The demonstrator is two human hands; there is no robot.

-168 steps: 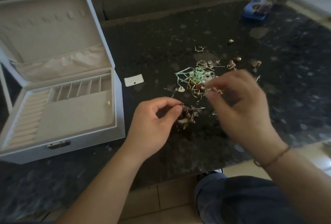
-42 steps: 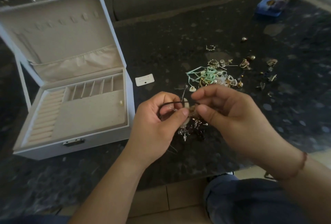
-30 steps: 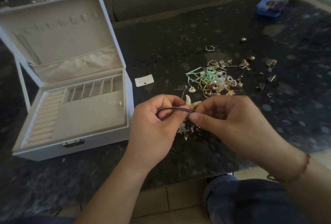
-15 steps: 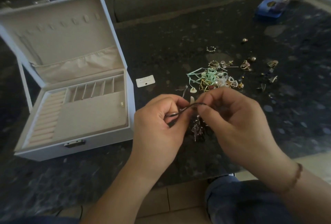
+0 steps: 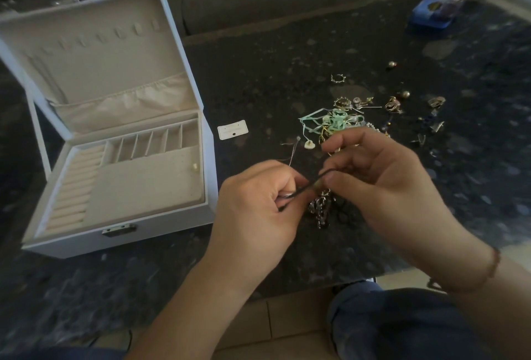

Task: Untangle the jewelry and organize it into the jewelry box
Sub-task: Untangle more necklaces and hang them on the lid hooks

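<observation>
Slanting up from lower left to upper right, a dark cord (image 5: 304, 187) spans both hands above the worktop (image 5: 258, 78); left hand (image 5: 255, 210) and right hand (image 5: 385, 184) pinch its ends, knuckles up, charms (image 5: 319, 210) dangling between.

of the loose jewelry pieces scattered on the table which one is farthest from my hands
The small round gold bead, lying alone at the far edge of the scatter, beyond the spiky ring. Every other piece lies closer to your right hand.
</observation>
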